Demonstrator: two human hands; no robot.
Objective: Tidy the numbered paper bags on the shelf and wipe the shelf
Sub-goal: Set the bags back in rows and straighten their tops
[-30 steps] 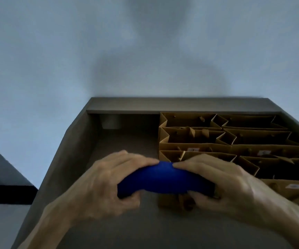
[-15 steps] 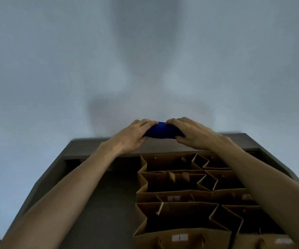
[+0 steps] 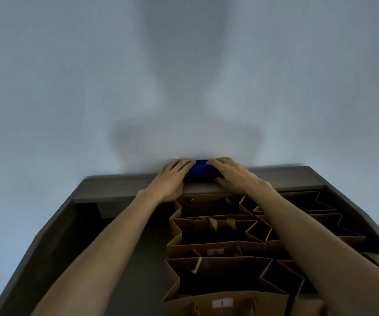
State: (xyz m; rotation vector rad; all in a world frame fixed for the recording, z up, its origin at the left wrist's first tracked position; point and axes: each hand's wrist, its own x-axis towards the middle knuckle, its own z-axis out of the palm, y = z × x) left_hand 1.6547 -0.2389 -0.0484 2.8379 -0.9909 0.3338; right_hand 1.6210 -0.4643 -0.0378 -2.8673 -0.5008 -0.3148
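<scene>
A rolled blue cloth (image 3: 198, 171) rests on the back ledge of the dark shelf (image 3: 120, 190), against the wall. My left hand (image 3: 172, 179) grips its left end and my right hand (image 3: 234, 175) grips its right end, both arms stretched over the bags. Open brown paper bags stand in rows on the shelf's right half; the front one carries label 1 (image 3: 222, 302), the one behind it label 2 (image 3: 215, 252). My right forearm hides part of the right-hand row of bags (image 3: 316, 201).
The left half of the shelf floor (image 3: 124, 258) is bare dark surface. Slanted side walls (image 3: 47, 242) bound the shelf left and right. A pale wall (image 3: 184, 87) rises straight behind the ledge.
Both hands carried the blue cloth from near me, over the bags, away to the back ledge and set it down against the wall. The view tilted, so more bags show.
</scene>
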